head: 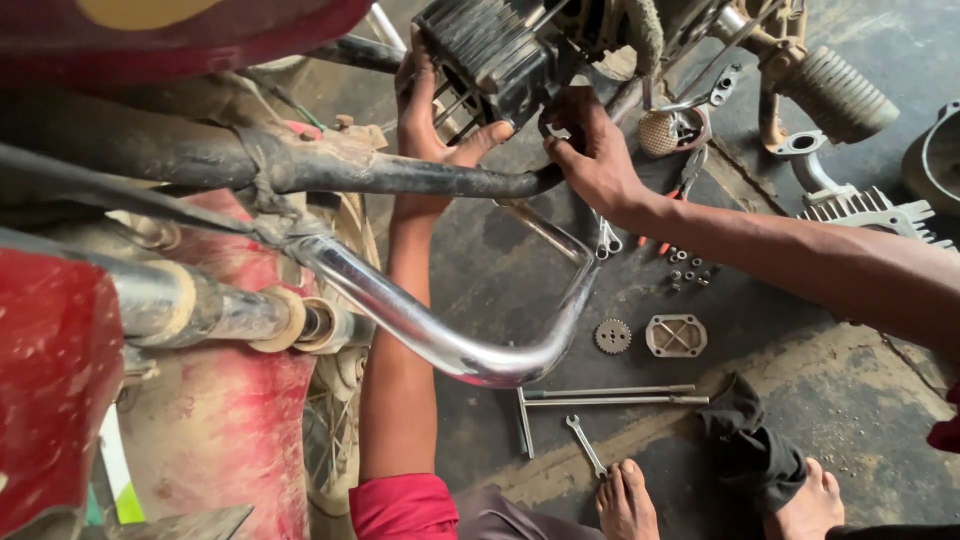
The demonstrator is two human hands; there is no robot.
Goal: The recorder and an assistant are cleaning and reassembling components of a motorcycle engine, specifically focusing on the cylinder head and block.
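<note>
A black finned engine cylinder (487, 48) sits on the motorcycle at the top centre. My left hand (428, 118) reaches up from behind the chrome guard bar (450, 345) and grips the cylinder's left side, thumb pressed under its lower edge. My right hand (592, 152) comes in from the right, its fingers curled against the cylinder's lower right corner. What the fingertips pinch is hidden. A black frame tube (400, 176) crosses just below both hands.
On the dark floor lie a small sprocket (613, 336), a square cover plate (676, 335), long studs (610, 395), a wrench (586, 446), loose nuts (690, 270), pliers (688, 178), a finned cylinder head (872, 213) and a dark rag (750, 440). My bare feet (627, 500) rest nearby. A footpeg (836, 95) juts out at the top right.
</note>
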